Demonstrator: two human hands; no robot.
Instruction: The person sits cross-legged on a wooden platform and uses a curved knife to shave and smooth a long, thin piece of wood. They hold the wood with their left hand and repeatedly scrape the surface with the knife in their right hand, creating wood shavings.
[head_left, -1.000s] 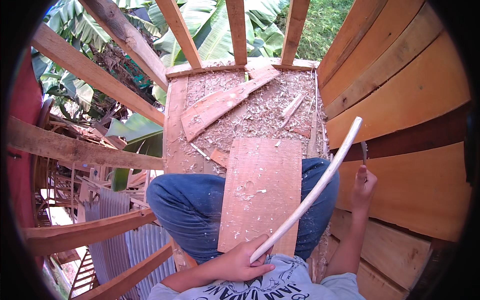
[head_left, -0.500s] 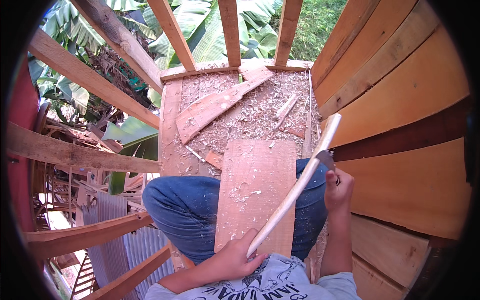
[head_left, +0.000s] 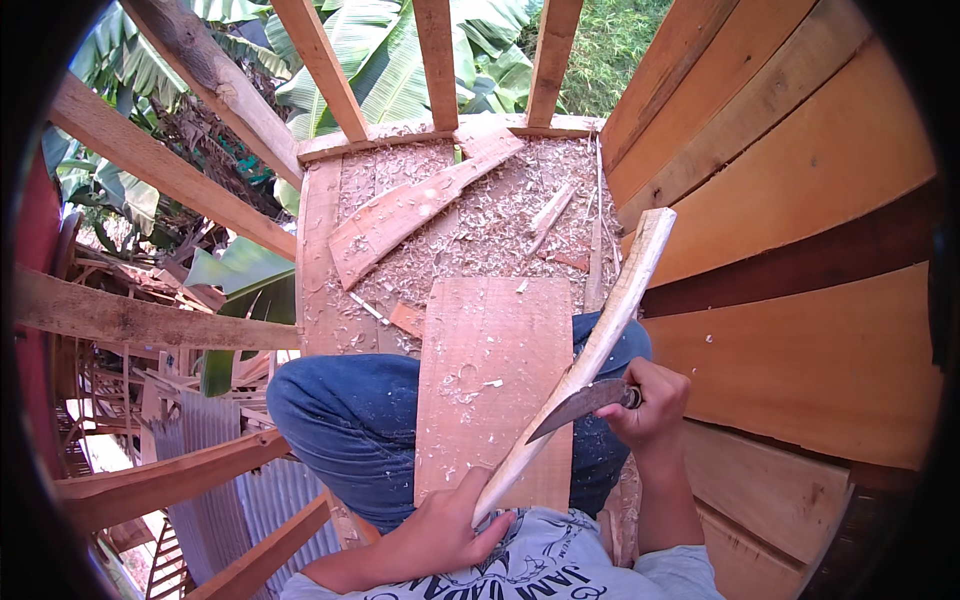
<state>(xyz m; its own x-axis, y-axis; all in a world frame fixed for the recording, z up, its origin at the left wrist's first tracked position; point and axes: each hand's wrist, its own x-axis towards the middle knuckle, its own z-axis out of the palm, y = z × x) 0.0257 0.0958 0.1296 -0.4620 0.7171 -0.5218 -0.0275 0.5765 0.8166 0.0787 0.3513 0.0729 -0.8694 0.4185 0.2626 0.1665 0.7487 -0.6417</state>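
The left hand point(head_left: 445, 530) gripped the lower end of a long pale curved wooden stick point(head_left: 590, 360) slanting across the flat board point(head_left: 490, 380) on the lap; the right hand point(head_left: 650, 405) clasped a dark-bladed knife point(head_left: 580, 405) against its middle. Shavings point(head_left: 480, 220) littering the plank platform point(head_left: 320, 250) suggested carving was well underway, not finished.

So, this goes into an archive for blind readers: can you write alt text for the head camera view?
Seen from above, a seated person's left hand grips the lower end of a long pale wooden stick while the right hand holds a dark knife with its blade against it. A flat board lies across the lap, and wood shavings cover the plank platform ahead.
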